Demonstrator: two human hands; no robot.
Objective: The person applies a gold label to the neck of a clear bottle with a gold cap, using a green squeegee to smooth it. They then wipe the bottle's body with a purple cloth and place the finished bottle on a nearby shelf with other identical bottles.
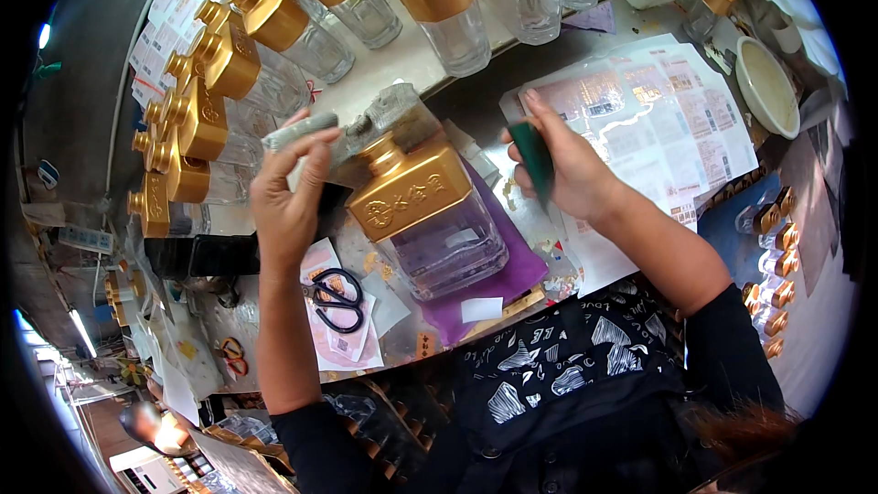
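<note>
A clear glass bottle (448,256) with an embossed gold shoulder lies tilted on a purple cloth (521,265). Its gold neck rests against a grey, worn support (402,119). To the left of the neck is my left hand (288,192), raised, with thumb and fingers drawn together beside a grey wrapped roll (302,131); what they pinch, if anything, is not clear. My right hand (576,165) grips a flat dark green scraper-like piece (533,163), held apart from the bottle on its right. Sheets of printed labels (658,119) spread beneath and beyond that hand.
Several gold-shouldered bottles (274,18) stand along a raised shelf at the back and left. Black-handled scissors (338,302) lie on label scraps at the near left. A white bowl (768,87) sits at the right. More bottles (777,265) stand lower down at the right.
</note>
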